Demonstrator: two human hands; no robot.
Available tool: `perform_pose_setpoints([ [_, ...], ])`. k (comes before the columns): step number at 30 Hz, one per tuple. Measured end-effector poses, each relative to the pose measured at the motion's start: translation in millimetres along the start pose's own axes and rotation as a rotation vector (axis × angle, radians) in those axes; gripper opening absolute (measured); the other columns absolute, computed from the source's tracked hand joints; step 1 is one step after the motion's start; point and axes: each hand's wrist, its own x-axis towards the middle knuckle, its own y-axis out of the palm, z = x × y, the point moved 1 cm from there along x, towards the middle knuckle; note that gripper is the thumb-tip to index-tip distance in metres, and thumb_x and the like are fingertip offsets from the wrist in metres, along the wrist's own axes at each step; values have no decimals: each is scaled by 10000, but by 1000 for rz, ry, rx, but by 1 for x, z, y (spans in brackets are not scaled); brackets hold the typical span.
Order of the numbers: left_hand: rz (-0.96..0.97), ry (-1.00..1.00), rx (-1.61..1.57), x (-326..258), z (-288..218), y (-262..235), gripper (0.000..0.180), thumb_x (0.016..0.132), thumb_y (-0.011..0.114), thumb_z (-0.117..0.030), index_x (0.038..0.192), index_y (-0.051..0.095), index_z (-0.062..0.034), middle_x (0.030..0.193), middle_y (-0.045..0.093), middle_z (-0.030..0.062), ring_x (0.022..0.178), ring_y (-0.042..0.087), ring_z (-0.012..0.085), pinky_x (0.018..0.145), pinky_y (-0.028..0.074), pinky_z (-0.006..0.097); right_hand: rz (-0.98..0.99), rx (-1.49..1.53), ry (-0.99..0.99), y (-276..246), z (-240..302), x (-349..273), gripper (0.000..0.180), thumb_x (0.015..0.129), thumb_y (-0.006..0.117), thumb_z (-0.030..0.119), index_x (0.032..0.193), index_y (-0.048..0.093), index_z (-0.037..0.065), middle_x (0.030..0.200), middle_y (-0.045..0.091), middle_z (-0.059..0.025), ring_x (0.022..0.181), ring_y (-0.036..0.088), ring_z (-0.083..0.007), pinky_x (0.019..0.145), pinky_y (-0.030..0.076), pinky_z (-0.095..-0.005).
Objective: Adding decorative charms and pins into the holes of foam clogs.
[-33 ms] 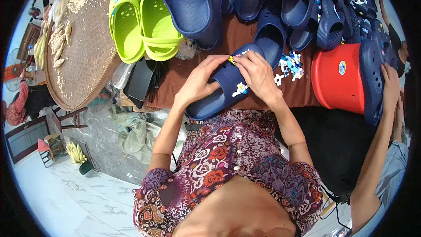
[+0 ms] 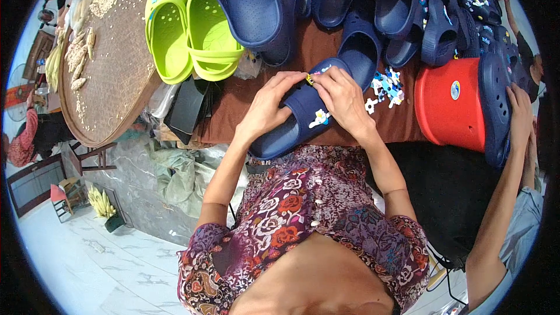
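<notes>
A navy blue clog [image 2: 273, 144] lies tilted at the table's near edge, its toe pointing away to the right. My left hand [image 2: 263, 109] grips its side, the thumb inside the opening and the fingers along the upper. Against the upper, my right hand [image 2: 343, 98] has its fingers closed on a small yellow charm [image 2: 309, 79]. The fingertips of both hands meet beside this charm, and its underside is hidden. A white cartoon charm [image 2: 319, 118] sits on the clog near the opening. Just right of my right hand lies a pile of loose white and blue charms [image 2: 387, 86].
Lime green clogs [image 2: 169, 41] stand at the back left, beside a large woven tray [image 2: 114, 52] of kernels. Several navy clogs [image 2: 254, 9] crowd the table's far side. To the right, another person's hand [image 2: 519, 111] touches a navy clog [image 2: 494, 111] against a red tub [image 2: 449, 102].
The navy clog and my left hand have shifted very slightly to the right. My right hand stays at the yellow charm.
</notes>
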Motion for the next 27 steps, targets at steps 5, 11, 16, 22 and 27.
perform_pose_setpoints([
  [5,-177,105,200,10,-5,14,518,689,676,29,1194,597,-51,1234,602,150,1141,579,335,960,479,386,-3,-31,5,3,-2,3,145,826,673,72,965,661,28,878,574,-106,837,589,-288,732,496,-394],
  [11,-187,111,246,7,4,20,453,681,675,9,1128,615,-45,1147,653,121,1040,622,319,877,509,381,-24,-14,-31,4,-5,2,135,820,692,93,938,667,33,861,572,-97,812,590,-274,717,501,-382],
  [16,-251,173,251,6,12,24,435,674,679,0,1104,625,-36,1120,665,118,1009,638,313,861,515,378,-38,-17,-41,7,-5,1,124,816,701,107,913,671,37,850,568,-90,801,588,-264,707,500,-377],
  [22,-263,185,292,6,13,24,424,666,690,-5,1086,638,-36,1111,671,125,976,654,307,825,531,374,-11,-68,-71,8,-3,1,122,810,694,92,911,662,31,860,553,-90,809,575,-263,703,492,-374],
  [27,-248,162,288,8,7,21,454,641,662,55,1076,650,-77,1080,674,65,916,649,283,783,544,375,-7,-48,-85,10,-6,-4,168,806,669,46,971,656,18,891,553,-102,826,565,-272,719,485,-379],
])
